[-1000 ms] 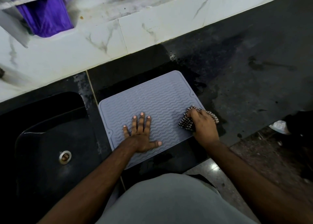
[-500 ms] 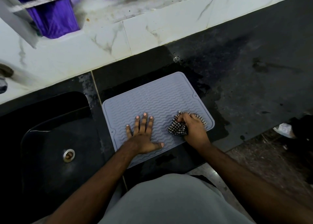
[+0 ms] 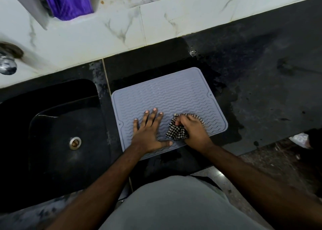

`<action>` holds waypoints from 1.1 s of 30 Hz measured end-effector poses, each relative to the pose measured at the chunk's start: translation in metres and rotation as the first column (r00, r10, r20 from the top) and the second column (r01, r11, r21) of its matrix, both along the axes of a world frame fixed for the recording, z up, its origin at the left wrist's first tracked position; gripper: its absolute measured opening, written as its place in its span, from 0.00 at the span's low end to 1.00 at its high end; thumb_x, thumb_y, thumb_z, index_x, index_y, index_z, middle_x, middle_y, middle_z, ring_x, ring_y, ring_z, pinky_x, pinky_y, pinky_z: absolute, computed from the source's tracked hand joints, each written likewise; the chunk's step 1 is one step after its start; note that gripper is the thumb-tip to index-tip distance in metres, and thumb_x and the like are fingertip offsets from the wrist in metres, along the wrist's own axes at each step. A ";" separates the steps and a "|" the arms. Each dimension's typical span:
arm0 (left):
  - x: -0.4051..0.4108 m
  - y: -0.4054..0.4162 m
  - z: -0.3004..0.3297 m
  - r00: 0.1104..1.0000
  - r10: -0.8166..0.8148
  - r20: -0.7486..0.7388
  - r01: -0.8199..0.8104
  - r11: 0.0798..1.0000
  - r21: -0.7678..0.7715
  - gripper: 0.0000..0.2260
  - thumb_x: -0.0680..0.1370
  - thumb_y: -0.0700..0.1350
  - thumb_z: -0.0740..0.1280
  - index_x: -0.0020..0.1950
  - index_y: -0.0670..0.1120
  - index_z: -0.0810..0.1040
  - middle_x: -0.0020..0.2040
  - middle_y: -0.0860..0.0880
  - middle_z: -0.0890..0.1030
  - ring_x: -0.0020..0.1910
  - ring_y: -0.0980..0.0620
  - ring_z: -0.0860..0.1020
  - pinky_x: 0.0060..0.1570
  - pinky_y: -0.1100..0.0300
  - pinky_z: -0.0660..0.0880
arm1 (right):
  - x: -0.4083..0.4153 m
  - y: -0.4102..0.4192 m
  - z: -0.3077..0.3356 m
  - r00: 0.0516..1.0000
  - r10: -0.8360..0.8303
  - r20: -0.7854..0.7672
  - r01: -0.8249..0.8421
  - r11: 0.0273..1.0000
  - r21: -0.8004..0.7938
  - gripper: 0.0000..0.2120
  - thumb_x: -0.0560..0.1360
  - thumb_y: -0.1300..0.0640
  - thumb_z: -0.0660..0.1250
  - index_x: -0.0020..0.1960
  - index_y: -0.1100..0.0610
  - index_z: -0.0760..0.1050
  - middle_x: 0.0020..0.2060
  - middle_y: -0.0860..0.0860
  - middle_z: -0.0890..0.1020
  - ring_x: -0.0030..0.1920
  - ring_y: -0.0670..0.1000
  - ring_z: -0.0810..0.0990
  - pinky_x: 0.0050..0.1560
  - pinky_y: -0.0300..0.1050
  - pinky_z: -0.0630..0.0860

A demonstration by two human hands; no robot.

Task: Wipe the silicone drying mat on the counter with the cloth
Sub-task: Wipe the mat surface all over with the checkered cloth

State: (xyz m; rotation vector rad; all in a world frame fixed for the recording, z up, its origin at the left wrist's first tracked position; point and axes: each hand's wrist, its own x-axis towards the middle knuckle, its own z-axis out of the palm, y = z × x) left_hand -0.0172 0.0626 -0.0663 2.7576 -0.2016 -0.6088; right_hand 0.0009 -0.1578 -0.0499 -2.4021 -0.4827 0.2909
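My left hand (image 3: 148,134) presses flat, fingers spread, on the drying mat (image 3: 167,97); just beside it my right hand (image 3: 193,130) grips the bunched checkered cloth (image 3: 176,132) on the mat.

No readable text, label, brand, number or sign is showing anywhere in the head view.
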 end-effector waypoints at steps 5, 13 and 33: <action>-0.005 0.001 -0.002 0.996 0.022 0.090 -0.023 1.000 0.009 0.54 0.63 0.81 0.62 0.82 0.60 0.43 0.82 0.59 0.39 0.81 0.53 0.39 0.76 0.37 0.40 | -0.002 0.013 -0.002 0.999 0.046 -0.018 -0.046 0.999 -0.013 0.27 0.62 0.64 0.75 0.54 0.45 0.69 0.51 0.46 0.75 0.52 0.48 0.74 0.51 0.50 0.76; -0.007 -0.004 -0.003 0.992 0.047 0.118 -0.053 0.997 0.048 0.55 0.62 0.80 0.60 0.83 0.58 0.46 0.83 0.57 0.43 0.81 0.52 0.42 0.76 0.36 0.45 | -0.003 0.032 0.000 0.986 0.168 -0.003 -0.168 0.986 -0.020 0.27 0.63 0.67 0.74 0.56 0.49 0.71 0.51 0.50 0.75 0.52 0.51 0.75 0.50 0.46 0.74; -0.058 0.091 0.008 0.976 0.165 0.141 -0.171 0.985 0.029 0.58 0.61 0.84 0.61 0.83 0.57 0.48 0.83 0.55 0.47 0.81 0.53 0.44 0.79 0.44 0.42 | -0.007 0.066 -0.006 0.979 0.198 -0.054 -0.195 0.979 0.053 0.29 0.58 0.68 0.72 0.53 0.46 0.72 0.47 0.48 0.75 0.48 0.50 0.74 0.47 0.51 0.75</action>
